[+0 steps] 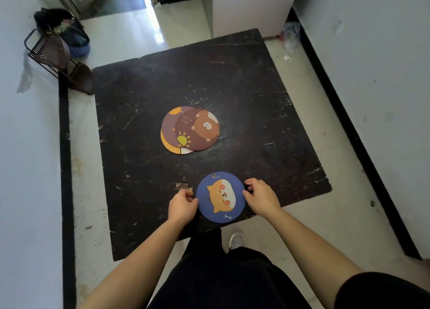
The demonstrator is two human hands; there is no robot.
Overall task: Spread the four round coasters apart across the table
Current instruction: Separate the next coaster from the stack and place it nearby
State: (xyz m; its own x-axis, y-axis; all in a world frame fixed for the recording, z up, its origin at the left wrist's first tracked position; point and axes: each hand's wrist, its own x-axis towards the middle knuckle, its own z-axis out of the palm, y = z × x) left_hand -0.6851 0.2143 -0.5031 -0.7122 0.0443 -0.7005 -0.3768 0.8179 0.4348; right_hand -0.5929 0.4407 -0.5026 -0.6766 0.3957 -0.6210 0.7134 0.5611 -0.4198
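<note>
So, container-wise the only thing around is a black wire rack [50,52] on the floor against the left wall, with a couple of dark rounded pieces sitting in it; can't tell what they are. Behind it there's a dark bag [67,29] slumped on the floor.

The main stuff is on a dark, scratched-up table [144,180]. Near its front edge is a blue coaster [221,197] with an orange and white cartoon dog face and a little white bone printed near the bottom. Both hands are on it: the left hand [182,206] has its fingers curled onto the left rim, and the right hand [261,197] pinches the right rim with thumb and fingertips. Can't tell whether it's lying flat on the table or lifted a bit.

Further back, around the middle of the table, the other three are piled overlapping each other, well apart from the blue one. On top is a maroon bear coaster [200,129] with a brown bear and a yellow sun. Under it a brownish-purple coaster [168,127] peeks out on the left, and an orange coaster [172,147] shows at the lower left edge.
</note>
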